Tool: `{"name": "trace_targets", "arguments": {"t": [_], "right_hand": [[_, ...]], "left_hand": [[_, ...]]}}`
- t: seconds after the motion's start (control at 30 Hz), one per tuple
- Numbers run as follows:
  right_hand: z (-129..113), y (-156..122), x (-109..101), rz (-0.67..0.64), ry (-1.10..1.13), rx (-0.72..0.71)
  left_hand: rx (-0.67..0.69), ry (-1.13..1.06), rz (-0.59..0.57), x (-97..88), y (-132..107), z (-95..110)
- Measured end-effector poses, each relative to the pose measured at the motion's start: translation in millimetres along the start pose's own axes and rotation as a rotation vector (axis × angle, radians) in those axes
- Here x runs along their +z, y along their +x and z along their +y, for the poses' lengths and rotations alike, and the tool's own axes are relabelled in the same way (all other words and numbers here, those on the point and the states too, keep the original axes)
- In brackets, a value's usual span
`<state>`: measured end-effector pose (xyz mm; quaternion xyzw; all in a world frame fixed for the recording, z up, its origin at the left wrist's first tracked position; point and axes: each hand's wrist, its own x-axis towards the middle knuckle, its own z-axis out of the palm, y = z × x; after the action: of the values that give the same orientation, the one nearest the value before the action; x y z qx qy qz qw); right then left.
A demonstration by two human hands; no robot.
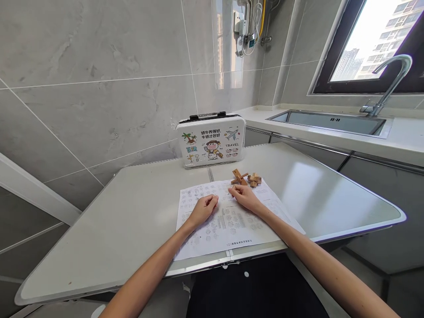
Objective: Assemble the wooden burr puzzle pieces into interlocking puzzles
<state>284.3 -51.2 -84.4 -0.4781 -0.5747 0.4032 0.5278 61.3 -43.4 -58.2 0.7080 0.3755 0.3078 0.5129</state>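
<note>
My left hand [203, 209] rests in a loose fist on the white printed sheet [195, 243], thumb against the bent forefinger; no object shows in it. My right hand [245, 197] lies on the same sheet a little farther right, its fingers curled in and nothing visible between them. Just beyond its knuckles sits a wooden interlocking puzzle [239, 176] with crossed sticks, one marked with a number. Beside that is a second wooden burr puzzle [254, 179], more compact. The sheet carries small line drawings of puzzle shapes and rows of pieces.
A white case with cartoon prints [212, 143] and a black handle stands upright at the back of the folding table [142, 221]. To the right are a counter with a sink [331, 123] and a tap [394, 84]. Tiled wall rises behind; sockets and cables [247, 28] hang there.
</note>
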Motion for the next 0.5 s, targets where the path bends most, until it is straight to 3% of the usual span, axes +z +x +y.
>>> {"name": "trace_targets", "arguments": {"t": [0.23,0.5], "right_hand": [[1.6,2.8,-3.5,0.138,-0.121,-0.047],[3.8,2.0,-4.6,0.255,-0.113,-0.03]], "left_hand": [[-0.007,0.042,-0.002,0.0,-1.0,1.5],[-0.016,0.056,-0.008,-0.1,-2.1,1.0]]}}
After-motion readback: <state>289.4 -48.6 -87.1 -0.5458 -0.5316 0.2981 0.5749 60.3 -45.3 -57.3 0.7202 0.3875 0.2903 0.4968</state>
